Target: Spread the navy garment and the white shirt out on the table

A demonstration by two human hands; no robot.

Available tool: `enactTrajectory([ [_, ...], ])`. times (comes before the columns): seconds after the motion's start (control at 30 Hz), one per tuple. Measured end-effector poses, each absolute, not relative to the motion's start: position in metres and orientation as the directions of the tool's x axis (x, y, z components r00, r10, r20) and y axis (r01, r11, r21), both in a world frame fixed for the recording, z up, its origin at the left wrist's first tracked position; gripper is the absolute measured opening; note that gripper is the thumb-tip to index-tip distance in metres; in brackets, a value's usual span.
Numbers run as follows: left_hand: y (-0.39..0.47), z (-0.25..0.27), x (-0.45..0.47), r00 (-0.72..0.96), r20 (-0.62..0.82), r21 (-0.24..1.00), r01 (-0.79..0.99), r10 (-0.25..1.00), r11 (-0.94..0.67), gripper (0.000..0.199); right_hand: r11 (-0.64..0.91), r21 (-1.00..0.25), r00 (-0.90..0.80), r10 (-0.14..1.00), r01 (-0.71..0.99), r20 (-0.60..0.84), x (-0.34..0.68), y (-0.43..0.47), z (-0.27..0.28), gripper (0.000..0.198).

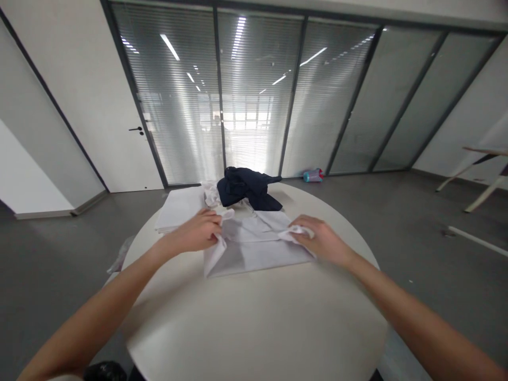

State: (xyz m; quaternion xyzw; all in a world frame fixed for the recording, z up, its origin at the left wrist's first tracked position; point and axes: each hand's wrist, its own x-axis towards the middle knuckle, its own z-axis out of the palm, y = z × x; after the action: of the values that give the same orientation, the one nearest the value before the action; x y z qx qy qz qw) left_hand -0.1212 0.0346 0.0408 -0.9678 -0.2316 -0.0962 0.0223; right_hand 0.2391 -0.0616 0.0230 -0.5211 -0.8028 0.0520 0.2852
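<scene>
Your round white table fills the lower view, its near half bare. On its far left lies a flat stack of white cloth, edges squared, which reads as pieces already folded. Behind your work sits a dark navy garment in a loose heap, plainly not folded, and a bit of crumpled white fabric pokes out just beside it, between the heap and the stack. At the centre, near both hands, lies the white shirt you are working on: it rests flat on the table, already brought into a rough rectangle, sides turned in, bottom edge toward you. I judge this piece about midway; the sides look done, the lengthwise fold not yet. Your left hand is curled closed, pinching a turned-over flap of cloth at the shirt's left edge. Your right hand lies lower and flatter, fingers half bent over a small bunch of fabric at the right edge; motion blur hides how firmly it grips. Overall: one stack done, one shirt in hand, the navy piece and the crumpled white bit left. Far off, on the grey floor by the glass wall, a small bottle lies on its side.
</scene>
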Motion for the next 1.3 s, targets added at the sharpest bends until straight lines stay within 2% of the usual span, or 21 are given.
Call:
enactTrajectory([
  [0.07,0.035,0.050,-0.175,0.798,0.216,0.072,0.562,0.563,-0.824,0.022,0.299,-0.439,-0.085,0.892,0.848,0.444,0.281,-0.072,0.034,0.016],
  [0.1,0.033,0.053,-0.203,0.758,0.192,0.114,0.614,0.624,-0.781,0.018,0.161,-0.438,0.038,0.911,0.885,0.411,0.304,-0.078,0.037,0.013],
  [0.17,0.025,0.056,-0.248,0.670,0.120,0.226,0.700,0.733,-0.677,0.018,-0.183,-0.324,0.281,0.916,0.928,0.285,0.343,-0.090,0.039,0.010],
  [0.23,0.012,0.060,-0.268,0.610,0.079,0.258,0.752,0.789,-0.607,0.027,-0.324,-0.213,0.379,0.873,0.922,0.307,0.362,-0.098,0.037,0.016],
  [0.27,0.005,0.063,-0.266,0.609,0.064,0.264,0.754,0.790,-0.602,0.029,-0.300,-0.198,0.352,0.874,0.933,0.334,0.361,-0.100,0.035,0.020],
  [0.33,-0.009,0.068,-0.238,0.662,0.043,0.281,0.711,0.748,-0.645,0.029,-0.083,-0.245,0.166,0.926,0.966,0.339,0.339,-0.098,0.032,0.025],
  [0.4,-0.017,0.065,-0.191,0.763,0.001,0.342,0.607,0.646,-0.717,0.028,0.215,-0.344,-0.139,0.963,0.914,0.232,0.299,-0.091,0.026,0.029],
  [0.47,-0.021,0.049,-0.140,0.867,-0.012,0.370,0.466,0.498,-0.803,0.028,0.430,-0.396,-0.417,0.900,0.811,0.125,0.255,-0.080,0.018,0.032],
  [0.53,-0.020,0.024,-0.100,0.916,0.002,0.266,0.387,0.402,-0.883,0.025,0.550,-0.382,-0.569,0.819,0.743,0.075,0.222,-0.067,0.008,0.034],
  [0.57,-0.018,0.011,-0.085,0.909,0.026,0.170,0.406,0.416,-0.898,0.024,0.582,-0.351,-0.598,0.798,0.734,0.073,0.212,-0.061,0.003,0.035],
  [0.67,-0.007,-0.018,-0.060,0.864,0.128,0.005,0.491,0.487,-0.871,0.038,0.596,-0.233,-0.592,0.800,0.768,0.094,0.202,-0.039,-0.011,0.040],
  [0.77,0.007,-0.024,-0.049,0.816,0.180,0.008,0.558,0.550,-0.830,0.049,0.530,-0.125,-0.521,0.848,0.839,0.096,0.208,-0.016,-0.019,0.053],
  [0.87,0.020,-0.022,-0.039,0.739,0.163,-0.007,0.664,0.654,-0.748,0.054,0.426,0.004,-0.421,0.893,0.905,0.156,0.210,0.008,-0.020,0.058],
  [0.97,0.026,-0.023,-0.028,0.695,0.091,-0.045,0.718,0.713,-0.694,0.051,0.367,0.118,-0.385,0.899,0.923,0.208,0.206,0.030,-0.017,0.050],
  [1.07,0.029,-0.023,-0.022,0.677,0.052,-0.049,0.736,0.734,-0.675,0.041,0.383,0.193,-0.415,0.895,0.903,0.166,0.198,0.046,-0.014,0.032],
  [1.13,0.026,-0.017,-0.022,0.676,0.046,-0.022,0.737,0.736,-0.676,0.033,0.405,0.219,-0.438,0.889,0.888,0.133,0.194,0.054,-0.013,0.020],
  [1.2,0.015,-0.006,-0.024,0.714,0.036,0.011,0.699,0.699,-0.715,0.026,0.398,0.238,-0.438,0.887,0.886,0.149,0.192,0.060,-0.010,0.018],
  [1.3,-0.023,0.016,-0.032,0.870,-0.047,0.081,0.492,0.490,-0.867,0.017,0.309,0.247,-0.368,0.896,0.918,0.248,0.191,0.067,-0.001,0.022],
])
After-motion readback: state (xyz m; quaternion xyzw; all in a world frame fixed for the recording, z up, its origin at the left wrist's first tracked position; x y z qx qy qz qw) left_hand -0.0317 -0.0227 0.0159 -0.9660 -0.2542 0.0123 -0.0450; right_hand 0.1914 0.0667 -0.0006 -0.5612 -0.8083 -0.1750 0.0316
